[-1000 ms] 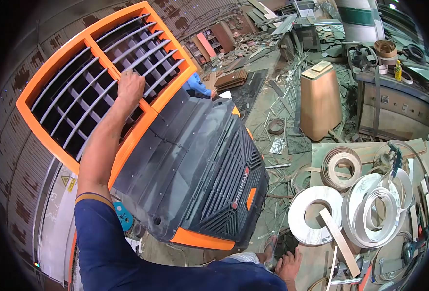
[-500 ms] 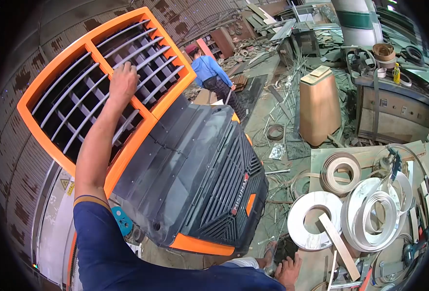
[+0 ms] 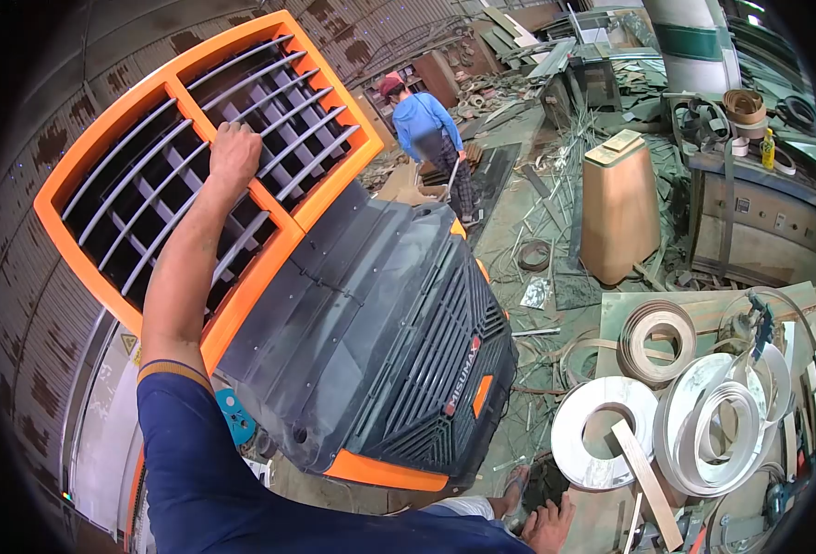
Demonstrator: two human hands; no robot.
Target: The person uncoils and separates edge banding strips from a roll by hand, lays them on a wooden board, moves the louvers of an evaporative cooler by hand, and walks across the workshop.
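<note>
My left hand (image 3: 235,155) is closed at the centre of a large orange-framed grille (image 3: 290,208) with curved grey slats; its fingers curl over a slat beside the middle bar. Below the grille is the dark cooler body (image 3: 334,277) with orange corner pieces and a ribbed side panel. At the bottom right, my right hand (image 3: 546,528) rests with its fingers spread near the edge of the work table (image 3: 602,319), holding nothing. White rolls of edge strip (image 3: 602,466) and a thin wooden strip (image 3: 646,480) lie above it.
A person in a blue top (image 3: 426,125) and red headwear stands beyond the cooler, holding something long. A tapered wooden box (image 3: 620,212) stands on the littered floor. A worn cabinet (image 3: 759,217) bearing rolls and a yellow bottle (image 3: 768,150) is at the right.
The other person has come into fuller view beyond the cooler. My left hand has shifted slightly up and left along the grille and its fingers have stayed curled. My right hand has barely moved.
</note>
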